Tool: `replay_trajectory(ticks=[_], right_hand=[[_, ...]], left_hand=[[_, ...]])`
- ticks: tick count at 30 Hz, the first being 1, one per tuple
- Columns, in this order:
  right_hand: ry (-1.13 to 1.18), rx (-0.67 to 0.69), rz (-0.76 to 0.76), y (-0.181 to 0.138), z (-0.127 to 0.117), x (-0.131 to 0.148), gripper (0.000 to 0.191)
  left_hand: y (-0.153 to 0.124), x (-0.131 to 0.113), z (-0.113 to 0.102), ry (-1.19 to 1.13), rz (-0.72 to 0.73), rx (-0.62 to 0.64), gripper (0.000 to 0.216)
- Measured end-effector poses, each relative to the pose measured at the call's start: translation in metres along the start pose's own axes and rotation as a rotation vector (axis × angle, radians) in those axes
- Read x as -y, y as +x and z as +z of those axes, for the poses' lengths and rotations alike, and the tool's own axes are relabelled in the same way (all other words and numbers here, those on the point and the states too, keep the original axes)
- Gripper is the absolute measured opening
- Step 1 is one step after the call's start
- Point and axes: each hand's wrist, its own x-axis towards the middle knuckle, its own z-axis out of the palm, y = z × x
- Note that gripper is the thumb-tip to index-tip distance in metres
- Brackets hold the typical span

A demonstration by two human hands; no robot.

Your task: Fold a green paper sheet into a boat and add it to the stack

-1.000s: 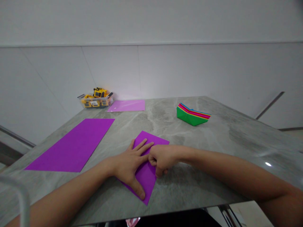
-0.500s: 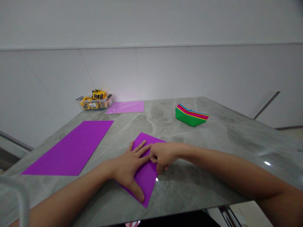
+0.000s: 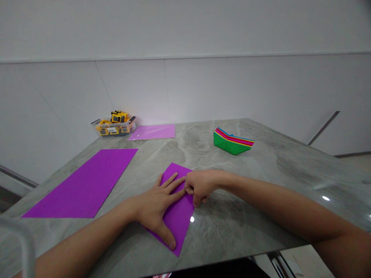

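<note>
A folded purple paper lies on the grey marble table in front of me. My left hand rests flat on it with fingers spread, holding it down. My right hand is curled into a fist and presses its knuckles on the paper's right edge, next to the left fingertips. Nothing shows inside the fist.
A large purple sheet lies to the left. A lighter purple sheet and a clear box of yellow toy vehicles sit at the back. A stack of coloured paper boats stands at the back right. The table's front edge is close.
My right fist has slid a little away from me along the paper's right edge. My left hand has stayed flat on the paper.
</note>
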Motion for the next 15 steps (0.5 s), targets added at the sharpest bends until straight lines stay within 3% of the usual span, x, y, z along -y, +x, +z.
replay_trajectory(ticks=[11, 15], right_hand=[[-0.049, 0.005, -0.029, -0.0012, -0.0055, -0.0035, 0.025], [-0.031, -0.022, 0.032, -0.002, -0.0095, -0.0072, 0.027]], left_hand=[[0.0004, 0.0024, 0.0017, 0.001, 0.014, 0.005, 0.132], [0.0, 0.003, 0.0029, 0.003, 0.01, 0.0, 0.133]])
